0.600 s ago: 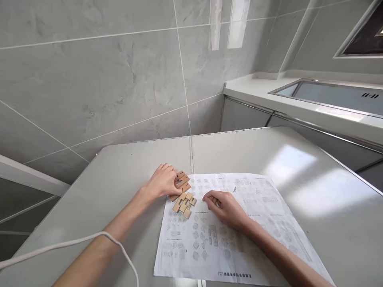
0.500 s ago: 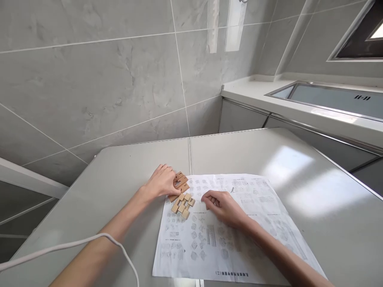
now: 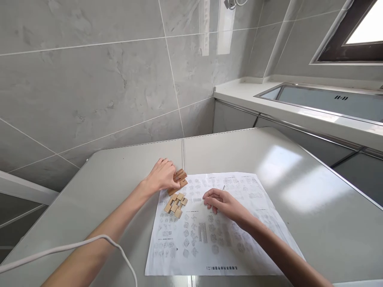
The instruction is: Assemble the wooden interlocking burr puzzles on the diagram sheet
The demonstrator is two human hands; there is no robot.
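My left hand (image 3: 163,174) is closed on brown wooden puzzle pieces (image 3: 180,175) at the paper's upper left corner. The fingers hide part of them; a printed number 2 shows on one. Just below lie light wooden puzzle pieces (image 3: 176,205), flat and fitted together in an openwork shape, with a 3 marked on one. To the right, my right hand (image 3: 221,202) hovers over or rests on the printed sheet (image 3: 191,263). Its fingers are loosely bent and apart, with nothing visible in them.
The creased sheet of printed diagrams lies on a pale table (image 3: 119,239). A white cable (image 3: 60,249) crosses in front of my left forearm. A tiled wall (image 3: 89,87) stands behind the table, and a counter with a sink (image 3: 317,101) is at the right.
My view has turned slightly to the right. The left hand has gathered the brown pieces, and the upper one now looks tilted. The right hand's fingers have loosened a little.
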